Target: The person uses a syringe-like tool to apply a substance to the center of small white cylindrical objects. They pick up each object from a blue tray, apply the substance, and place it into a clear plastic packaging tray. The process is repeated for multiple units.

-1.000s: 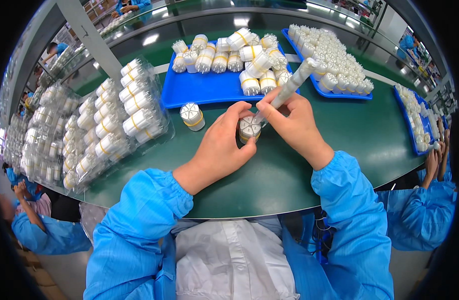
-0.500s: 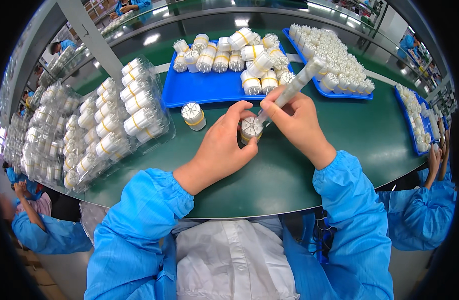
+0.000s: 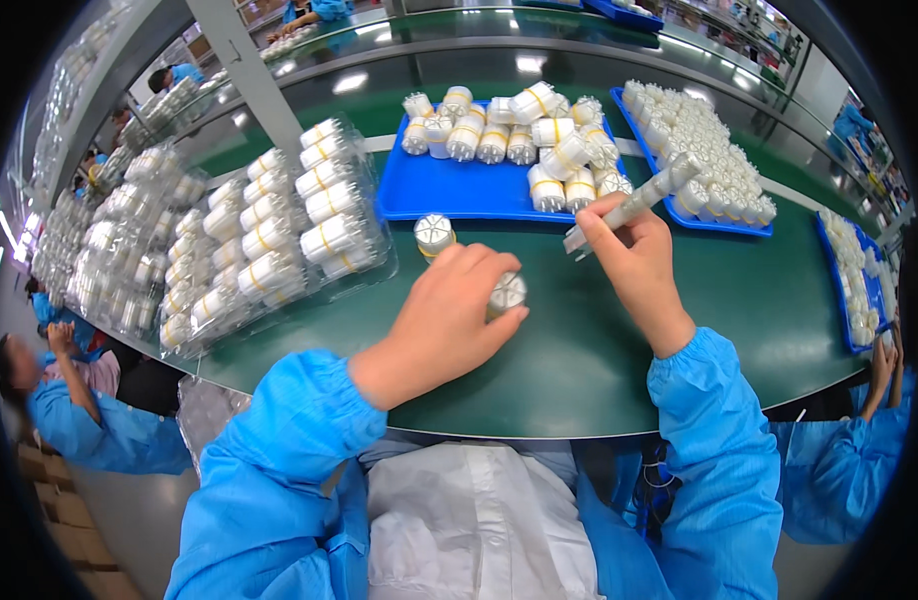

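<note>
My left hand (image 3: 444,315) is curled around a white segmented cylinder (image 3: 509,290) low over the green table. The cylinder's round end, divided into wedges, faces up and right; my fingers hide most of its side. To the right, my right hand (image 3: 634,265) pinches a pale, translucent stick-shaped tool (image 3: 669,182) with a forked tip. This tip points down and left, apart from the cylinder. Just beyond my left fingers, another white cylinder (image 3: 435,232) stands upright on the table, its lower part partly hidden.
Ahead lies a blue tray (image 3: 449,200) with several yellow-banded cylinders. A second blue tray (image 3: 744,230), packed with white parts, sits at right, and a third tray (image 3: 841,300) farther right. Clear plastic packs (image 3: 329,215) of cylinders stack at left. Co-workers (image 3: 104,420) sit on both sides.
My right hand has drawn the tool up and right, away from the cylinder. My left hand has turned over the cylinder, covering more of it. The whole view has shifted.
</note>
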`<move>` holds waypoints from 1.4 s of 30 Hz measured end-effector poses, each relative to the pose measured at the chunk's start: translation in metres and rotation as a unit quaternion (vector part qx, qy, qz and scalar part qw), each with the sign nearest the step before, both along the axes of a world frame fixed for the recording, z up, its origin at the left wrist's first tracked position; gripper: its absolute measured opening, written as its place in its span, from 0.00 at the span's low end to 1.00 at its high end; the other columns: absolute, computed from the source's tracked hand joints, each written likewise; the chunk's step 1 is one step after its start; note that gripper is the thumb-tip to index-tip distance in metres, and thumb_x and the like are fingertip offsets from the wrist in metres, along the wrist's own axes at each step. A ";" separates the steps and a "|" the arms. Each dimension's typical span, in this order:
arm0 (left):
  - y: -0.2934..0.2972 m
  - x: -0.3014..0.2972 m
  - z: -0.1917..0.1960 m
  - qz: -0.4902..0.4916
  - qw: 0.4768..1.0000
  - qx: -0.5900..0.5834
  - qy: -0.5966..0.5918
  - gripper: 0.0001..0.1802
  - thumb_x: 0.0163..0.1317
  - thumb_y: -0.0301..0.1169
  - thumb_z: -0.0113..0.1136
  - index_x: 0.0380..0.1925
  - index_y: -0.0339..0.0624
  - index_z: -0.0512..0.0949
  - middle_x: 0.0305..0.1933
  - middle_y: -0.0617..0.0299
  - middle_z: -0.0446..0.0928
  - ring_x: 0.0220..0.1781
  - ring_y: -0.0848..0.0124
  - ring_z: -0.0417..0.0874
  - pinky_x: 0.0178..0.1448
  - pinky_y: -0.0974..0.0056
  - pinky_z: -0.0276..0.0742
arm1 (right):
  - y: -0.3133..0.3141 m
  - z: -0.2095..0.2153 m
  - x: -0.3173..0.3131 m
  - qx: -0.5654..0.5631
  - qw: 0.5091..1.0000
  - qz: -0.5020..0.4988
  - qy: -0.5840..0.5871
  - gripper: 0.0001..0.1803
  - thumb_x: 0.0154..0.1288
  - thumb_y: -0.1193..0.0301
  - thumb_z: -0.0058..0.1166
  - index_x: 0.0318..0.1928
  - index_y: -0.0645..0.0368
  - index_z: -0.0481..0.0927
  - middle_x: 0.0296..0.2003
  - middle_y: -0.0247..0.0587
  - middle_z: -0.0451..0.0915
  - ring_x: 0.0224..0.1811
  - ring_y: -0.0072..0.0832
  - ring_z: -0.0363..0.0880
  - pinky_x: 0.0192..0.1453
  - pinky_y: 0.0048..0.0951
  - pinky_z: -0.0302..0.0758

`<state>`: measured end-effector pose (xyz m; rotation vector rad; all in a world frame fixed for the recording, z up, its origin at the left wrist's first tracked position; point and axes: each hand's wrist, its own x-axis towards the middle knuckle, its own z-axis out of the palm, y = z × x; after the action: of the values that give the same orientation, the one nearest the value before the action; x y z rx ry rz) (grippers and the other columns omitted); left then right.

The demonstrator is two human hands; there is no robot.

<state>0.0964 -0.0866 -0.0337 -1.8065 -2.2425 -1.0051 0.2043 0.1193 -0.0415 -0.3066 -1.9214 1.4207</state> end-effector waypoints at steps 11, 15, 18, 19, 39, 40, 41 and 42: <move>-0.031 -0.033 0.025 0.168 0.971 -0.139 0.098 0.37 0.60 0.38 0.63 0.64 0.28 0.64 0.56 0.40 0.70 0.54 0.43 0.78 0.56 0.50 0.80 | -0.010 -0.008 -0.004 0.113 0.993 -0.003 -0.018 0.07 0.65 0.70 0.65 0.37 0.61 0.83 0.29 0.34 0.83 0.31 0.20 0.79 0.37 0.25 0.75; -0.010 -0.048 0.008 0.144 0.973 -0.132 0.125 0.21 0.67 0.41 0.61 0.48 0.33 0.72 0.42 0.43 0.75 0.42 0.49 0.82 0.45 0.51 0.81 | -0.003 -0.015 -0.002 0.125 0.992 -0.001 -0.014 0.06 0.66 0.73 0.64 0.36 0.62 0.82 0.30 0.32 0.81 0.32 0.18 0.77 0.37 0.24 0.73; -0.017 -0.045 0.015 0.133 0.979 -0.112 0.103 0.20 0.67 0.39 0.60 0.48 0.33 0.72 0.39 0.44 0.75 0.42 0.49 0.81 0.46 0.50 0.81 | -0.002 -0.016 -0.005 0.126 0.992 0.014 -0.031 0.05 0.67 0.74 0.61 0.36 0.62 0.79 0.31 0.31 0.78 0.33 0.18 0.74 0.38 0.23 0.71; -0.022 -0.045 0.020 0.124 0.984 -0.087 0.097 0.21 0.67 0.38 0.60 0.51 0.33 0.73 0.43 0.42 0.77 0.46 0.48 0.81 0.49 0.52 0.81 | -0.001 -0.017 -0.004 0.124 0.992 0.012 -0.037 0.05 0.67 0.74 0.61 0.36 0.62 0.79 0.31 0.31 0.78 0.33 0.18 0.74 0.38 0.23 0.71; -0.212 -0.215 0.071 0.371 0.886 -0.204 0.189 0.25 0.72 0.48 0.52 0.52 0.37 0.79 0.45 0.45 0.79 0.55 0.46 0.77 0.59 0.46 0.74 | -0.009 -0.012 -0.004 0.161 0.985 0.014 -0.061 0.04 0.66 0.76 0.61 0.35 0.63 0.79 0.30 0.33 0.79 0.32 0.19 0.74 0.37 0.24 0.70; -0.214 -0.219 0.067 0.362 0.897 -0.166 0.192 0.24 0.73 0.48 0.51 0.52 0.37 0.78 0.47 0.45 0.79 0.55 0.45 0.76 0.60 0.46 0.73 | -0.008 -0.013 -0.004 0.165 0.985 0.014 -0.057 0.04 0.66 0.76 0.61 0.35 0.63 0.79 0.29 0.33 0.79 0.32 0.19 0.74 0.37 0.24 0.70; -0.217 -0.222 0.063 0.352 0.907 -0.127 0.195 0.24 0.74 0.47 0.49 0.52 0.37 0.78 0.48 0.45 0.79 0.56 0.44 0.76 0.61 0.46 0.73 | -0.006 -0.014 -0.005 0.169 0.984 0.013 -0.054 0.04 0.66 0.76 0.61 0.35 0.63 0.79 0.29 0.33 0.79 0.31 0.19 0.74 0.37 0.24 0.70; -0.220 -0.225 0.059 0.341 0.915 -0.087 0.198 0.24 0.75 0.47 0.48 0.53 0.37 0.78 0.49 0.45 0.79 0.57 0.44 0.75 0.63 0.47 0.72 | -0.005 -0.015 -0.005 0.173 0.984 0.013 -0.050 0.04 0.66 0.76 0.61 0.35 0.63 0.79 0.29 0.33 0.78 0.31 0.19 0.74 0.37 0.24 0.70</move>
<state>-0.1286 -0.3068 0.0257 -0.9800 -2.4355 -0.2837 0.1993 0.1138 -0.0561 -0.1912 -2.2171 1.0773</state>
